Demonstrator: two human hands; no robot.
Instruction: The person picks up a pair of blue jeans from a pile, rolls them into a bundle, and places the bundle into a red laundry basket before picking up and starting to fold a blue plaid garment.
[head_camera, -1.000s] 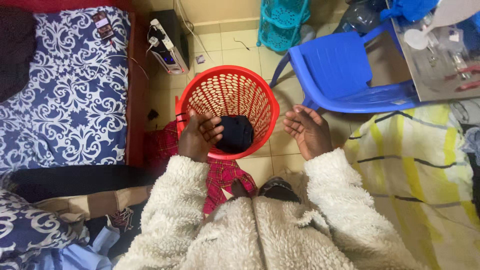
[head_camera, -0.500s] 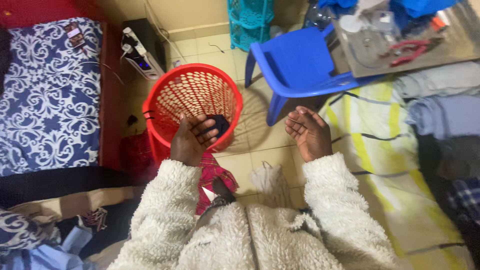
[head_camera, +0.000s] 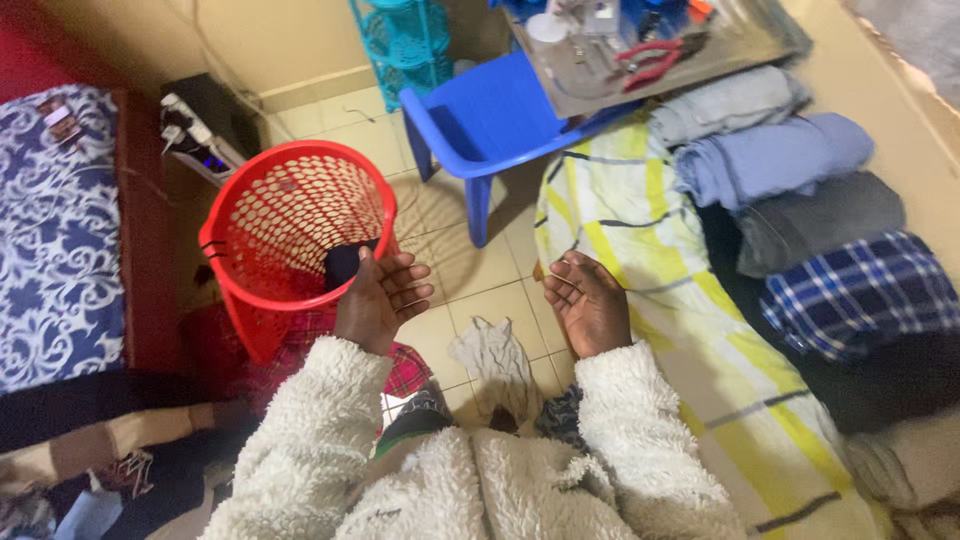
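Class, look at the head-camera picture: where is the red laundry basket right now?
The red laundry basket stands on the tiled floor at the left, between the patterned bed and the blue plastic chair, just beyond the left hand.

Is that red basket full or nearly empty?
Nearly empty: the red basket shows bare perforated walls inside, with only one dark garment visible by the left hand.

Indoor light, dim and warm, soft and fairly even; no hard glare. Weak shadows lie on the tiled floor (head_camera: 500, 290) under the blue chair (head_camera: 480, 120) and inside the red basket (head_camera: 290, 230). Focus is mild throughout, with slight motion softness; the wide lens bends lines toward the edges, and the lower left corner falls darkest and least distinct.
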